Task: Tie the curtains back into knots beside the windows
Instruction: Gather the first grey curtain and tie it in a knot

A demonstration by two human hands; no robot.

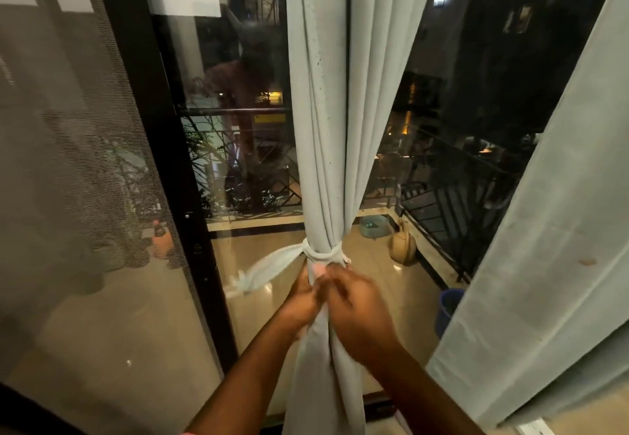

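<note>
A pale grey-green curtain (323, 111) hangs gathered in front of the glass door. A band of the same cloth (323, 253) is wrapped tight round it, and a loose tail (262, 273) sticks out to the left. Just under the band my left hand (303, 301) grips the bunched curtain from the left side. My right hand (354, 312) holds the same bunch from the right, fingers curled, blurred by motion. Below my hands the curtain falls straight to the floor.
A second curtain (544, 247) of the same cloth hangs loose at the right. The black door frame (177, 175) and a mesh screen (68, 162) stand at the left. Outside are a balcony railing (452, 203), a blue bucket (447, 308) and a tan pot (403, 245).
</note>
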